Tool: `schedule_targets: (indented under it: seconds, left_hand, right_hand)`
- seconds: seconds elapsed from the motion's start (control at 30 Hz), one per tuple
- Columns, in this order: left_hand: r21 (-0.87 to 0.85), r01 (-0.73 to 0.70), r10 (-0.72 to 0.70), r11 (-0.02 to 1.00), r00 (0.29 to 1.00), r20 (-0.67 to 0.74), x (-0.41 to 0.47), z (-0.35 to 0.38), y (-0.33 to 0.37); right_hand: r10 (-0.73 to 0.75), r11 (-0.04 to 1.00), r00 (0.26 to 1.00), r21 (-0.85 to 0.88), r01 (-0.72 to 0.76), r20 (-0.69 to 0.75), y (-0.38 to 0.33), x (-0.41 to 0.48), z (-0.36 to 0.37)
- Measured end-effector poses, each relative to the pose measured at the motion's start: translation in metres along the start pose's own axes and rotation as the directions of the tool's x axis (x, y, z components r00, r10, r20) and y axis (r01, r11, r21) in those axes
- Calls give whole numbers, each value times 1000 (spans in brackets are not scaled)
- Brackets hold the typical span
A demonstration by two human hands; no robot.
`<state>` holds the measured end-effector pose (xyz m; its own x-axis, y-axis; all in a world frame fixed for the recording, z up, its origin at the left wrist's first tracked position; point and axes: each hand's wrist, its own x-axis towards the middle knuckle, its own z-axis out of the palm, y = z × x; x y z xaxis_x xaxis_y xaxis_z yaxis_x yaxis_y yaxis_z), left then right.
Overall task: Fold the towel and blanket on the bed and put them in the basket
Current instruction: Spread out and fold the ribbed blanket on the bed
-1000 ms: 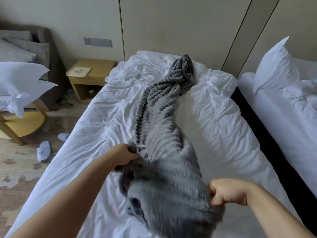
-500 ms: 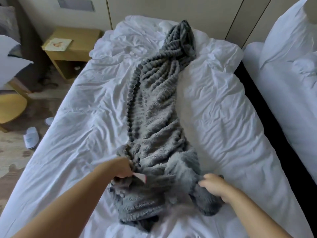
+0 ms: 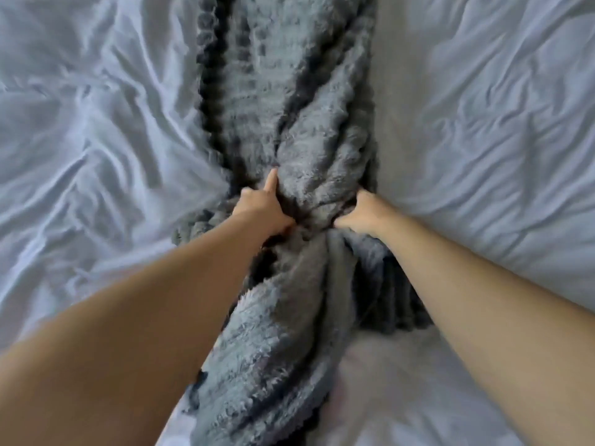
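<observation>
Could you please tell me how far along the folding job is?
Nothing looks finished: the grey blanket lies bunched in a long strip on the white sheet. In hand: the left hand and right hand grip its middle. Left: folding it, plus the towel and basket, neither in view.

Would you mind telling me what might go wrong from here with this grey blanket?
1. The blanket lies bunched in a narrow rope, so folding it now would likely give a lumpy bundle.
2. The left hand and right hand grip it close together, leaving the rest uncontrolled.
3. The wrinkled sheet may get dragged along.
</observation>
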<state>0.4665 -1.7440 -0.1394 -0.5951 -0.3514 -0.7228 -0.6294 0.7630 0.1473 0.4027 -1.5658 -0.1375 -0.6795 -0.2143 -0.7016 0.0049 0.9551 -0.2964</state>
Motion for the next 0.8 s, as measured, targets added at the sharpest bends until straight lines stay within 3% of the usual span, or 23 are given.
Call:
schedule_targets:
  seconds: [0.07,0.17,0.3,0.37,0.43,0.5,0.57,0.8]
  left_hand:
    - [127,39,-35,991,999,-33,25,26,4]
    - [361,-65,91,930,994,-54,52,28,8]
    - [538,-220,233,814,972,46,50,-9,14]
    - [475,-268,244,838,963,112,35,-18,11]
    - [207,-229,215,951,973,90,20,-16,-1]
    - [5,-190,189,982,978,85,0,-8,-15]
    - [-89,-164,176,983,973,151,-23,8,-27]
    - [22,-195,177,981,927,330,-122,90,-64]
  right_hand:
    - [22,999,998,-45,-25,-57,3,21,25]
    - [78,987,989,-132,-94,-125,3,46,28]
    - [-18,979,999,-203,13,-26,-8,52,10]
    - [-34,981,999,-190,35,10,-8,42,9]
    - [-7,978,1000,-206,10,16,-2,25,12]
    - [15,978,999,-208,-5,49,7,4,23]
    - [45,983,995,-182,-28,90,18,-23,38]
    - [173,962,961,-246,-118,218,61,-144,117]
